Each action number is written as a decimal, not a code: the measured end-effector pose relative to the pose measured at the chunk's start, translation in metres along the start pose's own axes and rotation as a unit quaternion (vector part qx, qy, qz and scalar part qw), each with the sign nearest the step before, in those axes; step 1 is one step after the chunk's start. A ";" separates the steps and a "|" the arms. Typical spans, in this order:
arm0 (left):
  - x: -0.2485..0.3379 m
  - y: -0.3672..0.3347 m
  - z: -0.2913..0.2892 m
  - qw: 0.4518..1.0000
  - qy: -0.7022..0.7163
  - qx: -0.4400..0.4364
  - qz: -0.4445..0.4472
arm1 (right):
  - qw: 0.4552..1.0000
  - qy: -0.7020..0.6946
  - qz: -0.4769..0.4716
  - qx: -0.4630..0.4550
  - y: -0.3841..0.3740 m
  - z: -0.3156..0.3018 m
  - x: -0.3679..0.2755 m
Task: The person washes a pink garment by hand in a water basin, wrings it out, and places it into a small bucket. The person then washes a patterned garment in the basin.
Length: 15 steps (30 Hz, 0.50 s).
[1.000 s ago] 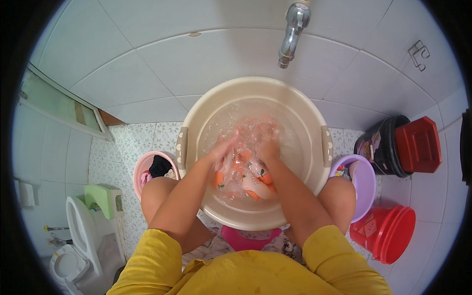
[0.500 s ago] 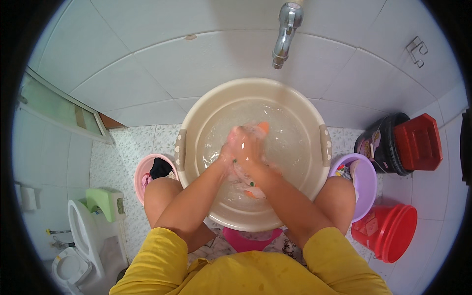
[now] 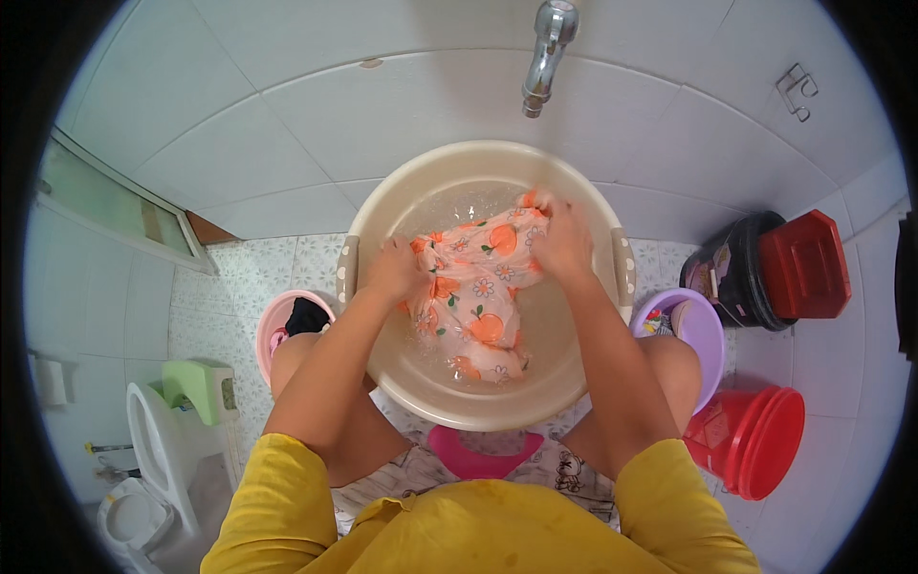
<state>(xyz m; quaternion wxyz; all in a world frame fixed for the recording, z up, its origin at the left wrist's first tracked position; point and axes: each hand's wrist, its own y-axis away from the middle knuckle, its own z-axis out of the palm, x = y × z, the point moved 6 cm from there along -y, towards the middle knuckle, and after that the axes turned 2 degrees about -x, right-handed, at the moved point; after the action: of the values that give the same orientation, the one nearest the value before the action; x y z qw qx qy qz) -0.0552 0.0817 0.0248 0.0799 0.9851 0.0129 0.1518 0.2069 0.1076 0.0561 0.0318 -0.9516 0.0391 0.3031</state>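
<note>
A wet pink garment (image 3: 485, 287), printed with orange fruit and small flowers, is spread out between my hands over a large cream basin (image 3: 497, 418) of water. My left hand (image 3: 398, 270) is closed on the garment's left edge. At its upper right edge, my right hand (image 3: 564, 241) grips the cloth, with the fingers partly hidden. The lower part of the garment hangs into the water. What exact kind of garment it is, I cannot make out.
A chrome tap (image 3: 547, 59) juts from the tiled wall above the basin. A pink bucket (image 3: 271, 330) with clothes stands left, a purple bucket (image 3: 710, 335) right. Further right are a black bucket (image 3: 727, 273), a red container (image 3: 808, 263) and a red bucket (image 3: 765, 442). A green stool (image 3: 198, 387) is at left.
My hands were together with the garment bunched up between them in the water. Now they are apart, left and right, and the garment is stretched open and raised.
</note>
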 end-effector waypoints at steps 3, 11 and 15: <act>-0.026 -0.007 0.045 0.990 0.058 -0.111 -0.056 | 0.938 0.041 0.201 -0.280 0.013 0.017 0.013; 0.012 0.020 0.054 0.993 -0.042 -0.111 0.018 | 0.946 -0.134 0.100 -0.279 0.042 0.091 0.050; -0.014 0.011 0.067 0.917 0.178 -0.344 -0.098 | 0.778 -0.480 0.223 -0.340 0.037 0.091 0.042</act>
<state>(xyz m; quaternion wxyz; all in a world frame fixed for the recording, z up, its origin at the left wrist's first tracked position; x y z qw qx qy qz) -0.0486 0.0601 -0.0410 0.4249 0.8471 0.0700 0.3115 0.1856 0.0757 -0.0438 -0.3477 -0.5966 0.1242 0.7126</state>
